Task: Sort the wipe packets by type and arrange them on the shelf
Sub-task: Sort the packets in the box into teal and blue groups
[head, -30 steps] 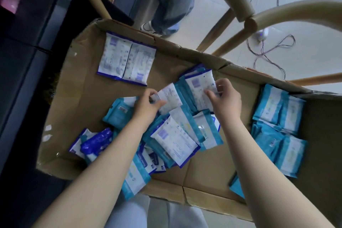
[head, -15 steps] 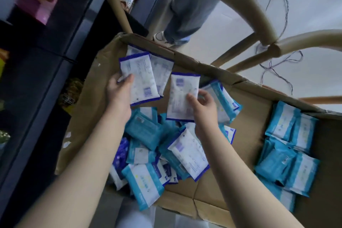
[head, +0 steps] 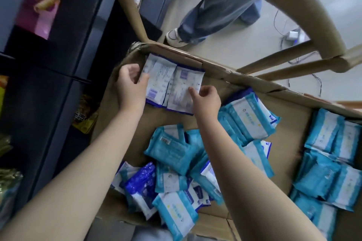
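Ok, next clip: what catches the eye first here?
The left hand and right hand hold white purple-edged packets in the far left corner of the cardboard box. Nearer the camera sprawls a jumbled heap of teal packets, with a neater teal stack at the right end.

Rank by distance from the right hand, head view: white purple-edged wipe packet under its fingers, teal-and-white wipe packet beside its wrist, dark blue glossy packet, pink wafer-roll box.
1. white purple-edged wipe packet: pinched by the right hand, far side.
2. teal-and-white wipe packet: just right of the wrist.
3. dark blue glossy packet: near side, left.
4. pink wafer-roll box: far upper left.
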